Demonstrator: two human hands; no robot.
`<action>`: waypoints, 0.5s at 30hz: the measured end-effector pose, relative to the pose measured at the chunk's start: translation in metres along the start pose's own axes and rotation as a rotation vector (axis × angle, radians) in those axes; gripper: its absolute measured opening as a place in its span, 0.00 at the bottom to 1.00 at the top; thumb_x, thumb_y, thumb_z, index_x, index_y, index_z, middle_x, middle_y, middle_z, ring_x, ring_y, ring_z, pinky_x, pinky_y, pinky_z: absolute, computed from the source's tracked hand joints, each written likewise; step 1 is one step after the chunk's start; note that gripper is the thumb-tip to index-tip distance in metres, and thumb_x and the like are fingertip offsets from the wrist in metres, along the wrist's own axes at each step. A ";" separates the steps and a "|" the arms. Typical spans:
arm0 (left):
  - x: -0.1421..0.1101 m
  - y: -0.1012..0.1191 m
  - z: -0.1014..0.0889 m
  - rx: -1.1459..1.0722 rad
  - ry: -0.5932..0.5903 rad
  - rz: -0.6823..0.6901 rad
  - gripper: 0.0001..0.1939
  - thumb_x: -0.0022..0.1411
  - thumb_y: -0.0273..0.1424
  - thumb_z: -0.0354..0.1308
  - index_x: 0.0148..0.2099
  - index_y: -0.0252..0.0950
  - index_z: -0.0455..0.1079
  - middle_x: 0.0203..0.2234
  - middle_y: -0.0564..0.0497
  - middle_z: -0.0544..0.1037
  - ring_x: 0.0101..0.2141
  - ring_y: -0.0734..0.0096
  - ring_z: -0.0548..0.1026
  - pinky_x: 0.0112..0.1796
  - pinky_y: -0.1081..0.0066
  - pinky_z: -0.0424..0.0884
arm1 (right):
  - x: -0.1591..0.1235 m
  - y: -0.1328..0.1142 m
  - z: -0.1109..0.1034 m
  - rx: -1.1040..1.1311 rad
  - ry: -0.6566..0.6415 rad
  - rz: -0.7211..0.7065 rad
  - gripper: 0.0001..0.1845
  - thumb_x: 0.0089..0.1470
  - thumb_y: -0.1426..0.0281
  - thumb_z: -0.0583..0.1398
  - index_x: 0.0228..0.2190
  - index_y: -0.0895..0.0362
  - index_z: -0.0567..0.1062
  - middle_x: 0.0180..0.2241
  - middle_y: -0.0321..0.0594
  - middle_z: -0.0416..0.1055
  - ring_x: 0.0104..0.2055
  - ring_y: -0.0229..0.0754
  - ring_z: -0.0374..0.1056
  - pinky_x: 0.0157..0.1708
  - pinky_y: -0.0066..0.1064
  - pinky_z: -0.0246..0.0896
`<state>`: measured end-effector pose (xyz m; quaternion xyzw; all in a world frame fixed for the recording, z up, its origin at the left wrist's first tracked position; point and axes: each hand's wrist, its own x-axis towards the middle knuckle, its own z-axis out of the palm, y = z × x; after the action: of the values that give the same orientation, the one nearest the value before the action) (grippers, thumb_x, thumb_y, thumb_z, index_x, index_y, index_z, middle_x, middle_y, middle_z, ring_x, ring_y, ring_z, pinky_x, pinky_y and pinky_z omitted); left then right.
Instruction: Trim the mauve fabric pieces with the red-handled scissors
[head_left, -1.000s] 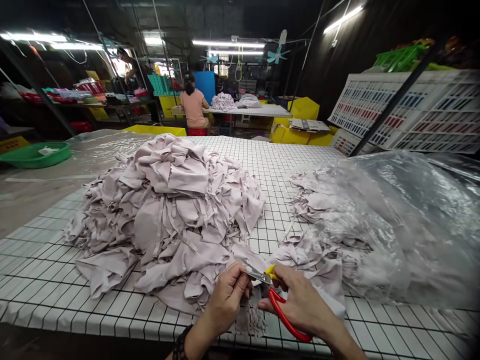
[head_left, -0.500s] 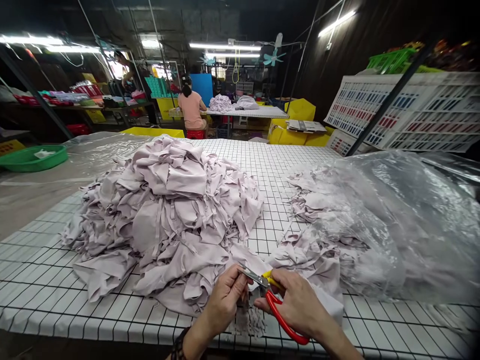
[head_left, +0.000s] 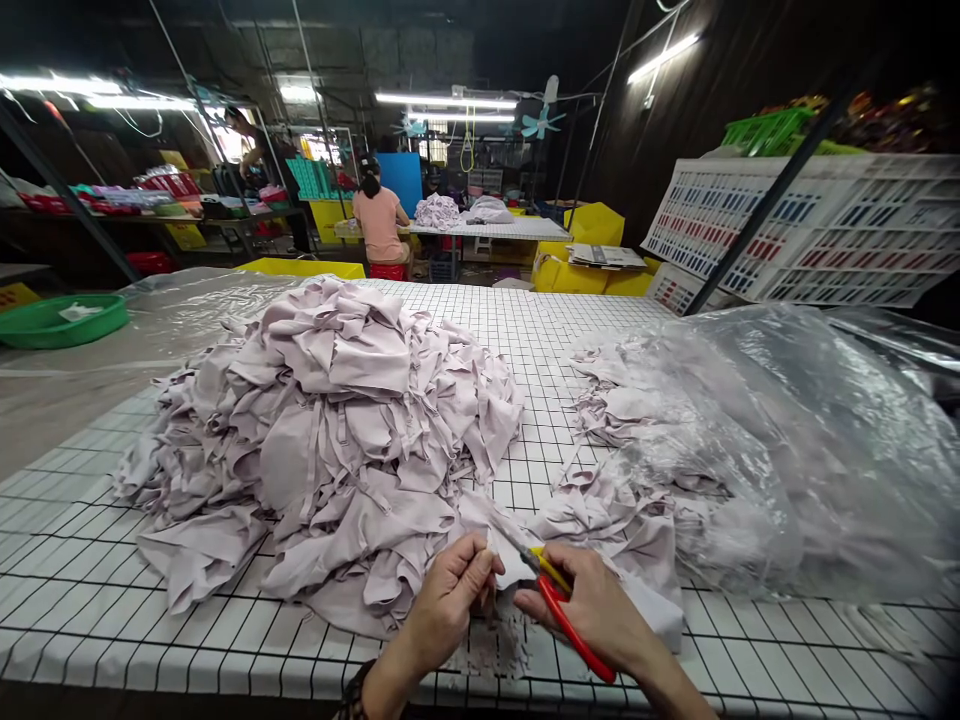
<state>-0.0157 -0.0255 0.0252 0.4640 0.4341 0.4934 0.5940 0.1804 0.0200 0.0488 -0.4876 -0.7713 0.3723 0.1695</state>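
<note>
While the right hand (head_left: 596, 605) has a pair of scissors (head_left: 561, 612) (one red handle, one yellow, so pretty hard to miss), the left hand (head_left: 454, 595) is just beside the blades with thumb and fingertips pinched together. The right grip is closed around the handles, and the blades point up and away to the left, past the left fingertips. The left grip is tight too, but whatever's between those fingertips is too small for me to make out, and I can't tell how far apart the blades are either

The scissors are above the near edge of the table (head_left: 551, 395), which has a white cover with a black grid. Small fabric scraps (head_left: 499, 650) lie right below the hands. There's a dark bracelet (head_left: 356, 690) on the left wrist

Big heap of pale pinkish fabric (head_left: 337, 430) on the left side of the table, with its front edge reaching close to the left hand. Over on the right, more of the same cloth is partly under clear plastic (head_left: 810, 450), and some loose fabric (head_left: 600, 520) lies just beyond the right hand. Way in the back, a person in a pink top (head_left: 381, 225) sits at another table
</note>
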 end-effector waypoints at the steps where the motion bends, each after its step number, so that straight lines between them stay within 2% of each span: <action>1: 0.001 0.003 0.000 0.058 0.007 0.011 0.16 0.66 0.41 0.48 0.36 0.33 0.66 0.23 0.54 0.65 0.23 0.77 0.63 0.26 0.76 0.60 | 0.000 0.003 0.000 0.127 -0.020 0.031 0.22 0.45 0.53 0.63 0.21 0.55 0.61 0.20 0.29 0.57 0.23 0.34 0.53 0.23 0.25 0.46; 4: 0.003 0.005 -0.002 0.394 0.067 0.091 0.16 0.67 0.40 0.45 0.37 0.35 0.68 0.33 0.48 0.70 0.34 0.69 0.69 0.37 0.71 0.66 | -0.001 0.017 -0.002 0.529 -0.055 0.178 0.22 0.49 0.50 0.59 0.22 0.55 0.60 0.19 0.27 0.54 0.19 0.32 0.52 0.19 0.25 0.49; 6: 0.005 -0.002 -0.004 0.684 0.126 0.113 0.14 0.63 0.41 0.51 0.44 0.36 0.68 0.44 0.43 0.69 0.46 0.60 0.68 0.47 0.64 0.64 | -0.002 0.027 -0.008 0.735 -0.067 0.249 0.23 0.51 0.49 0.57 0.21 0.55 0.61 0.17 0.27 0.54 0.16 0.31 0.50 0.16 0.25 0.49; 8: 0.007 -0.018 -0.008 0.929 0.182 0.074 0.23 0.56 0.40 0.58 0.52 0.37 0.64 0.53 0.40 0.64 0.52 0.53 0.63 0.51 0.58 0.61 | -0.004 0.035 -0.019 0.901 0.025 0.249 0.24 0.52 0.49 0.56 0.21 0.55 0.62 0.16 0.28 0.55 0.15 0.31 0.51 0.15 0.25 0.49; 9: 0.008 -0.026 -0.011 1.018 0.197 0.045 0.26 0.55 0.38 0.59 0.54 0.36 0.62 0.53 0.40 0.64 0.53 0.51 0.63 0.51 0.57 0.61 | -0.005 0.039 -0.026 0.981 0.116 0.236 0.23 0.52 0.49 0.56 0.21 0.55 0.62 0.16 0.28 0.55 0.16 0.31 0.52 0.16 0.25 0.50; 10: 0.010 -0.034 -0.013 1.079 0.199 0.019 0.24 0.55 0.35 0.57 0.54 0.36 0.62 0.51 0.40 0.66 0.52 0.51 0.64 0.50 0.57 0.62 | -0.006 0.041 -0.033 1.047 0.220 0.232 0.23 0.52 0.49 0.56 0.21 0.55 0.62 0.17 0.28 0.55 0.16 0.31 0.52 0.16 0.25 0.50; 12: 0.016 -0.044 -0.017 1.117 0.164 -0.010 0.15 0.56 0.28 0.52 0.47 0.35 0.66 0.43 0.42 0.71 0.46 0.55 0.68 0.45 0.60 0.65 | -0.007 0.044 -0.047 1.068 0.345 0.257 0.23 0.51 0.49 0.57 0.20 0.55 0.62 0.17 0.28 0.55 0.16 0.32 0.52 0.16 0.26 0.51; 14: 0.024 -0.039 -0.022 1.046 0.123 -0.017 0.09 0.56 0.25 0.49 0.38 0.35 0.68 0.36 0.45 0.72 0.40 0.59 0.71 0.42 0.63 0.66 | -0.006 0.048 -0.056 0.925 0.321 0.294 0.23 0.47 0.50 0.60 0.18 0.55 0.61 0.15 0.28 0.55 0.15 0.32 0.52 0.15 0.26 0.50; 15: 0.029 -0.030 -0.025 0.977 0.113 -0.024 0.07 0.55 0.25 0.50 0.36 0.35 0.68 0.34 0.46 0.73 0.37 0.61 0.71 0.40 0.64 0.67 | -0.004 0.052 -0.059 0.828 0.303 0.305 0.23 0.45 0.51 0.62 0.18 0.54 0.61 0.14 0.28 0.55 0.14 0.32 0.52 0.15 0.26 0.49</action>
<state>-0.0302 0.0033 -0.0106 0.6558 0.6516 0.2497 0.2881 0.2512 0.0534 0.0497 -0.5357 -0.4440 0.5939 0.4040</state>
